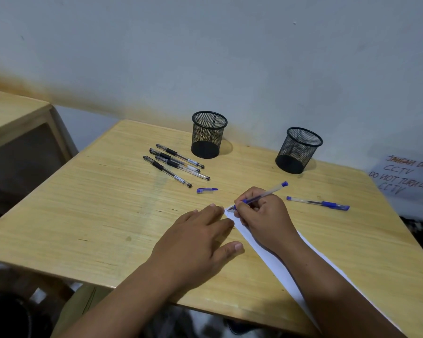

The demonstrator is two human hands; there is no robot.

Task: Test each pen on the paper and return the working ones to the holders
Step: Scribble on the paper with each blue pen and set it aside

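My right hand (264,213) grips an uncapped blue pen (266,193) with its tip on the top corner of a white paper (274,264), where faint marks show. My left hand (200,237) lies flat with fingers spread, pressing the paper's left edge. The pen's blue cap (206,190) lies loose on the table. A second blue pen (318,203), capped, lies to the right. Several black pens (176,164) lie in a group at the left. Two black mesh holders, left (208,134) and right (298,150), stand at the back, nothing inside them.
The wooden table (83,203) stands against a white wall. A handwritten sign (405,176) leans at the right by the wall. Another wooden table (10,113) stands to the left across a gap.
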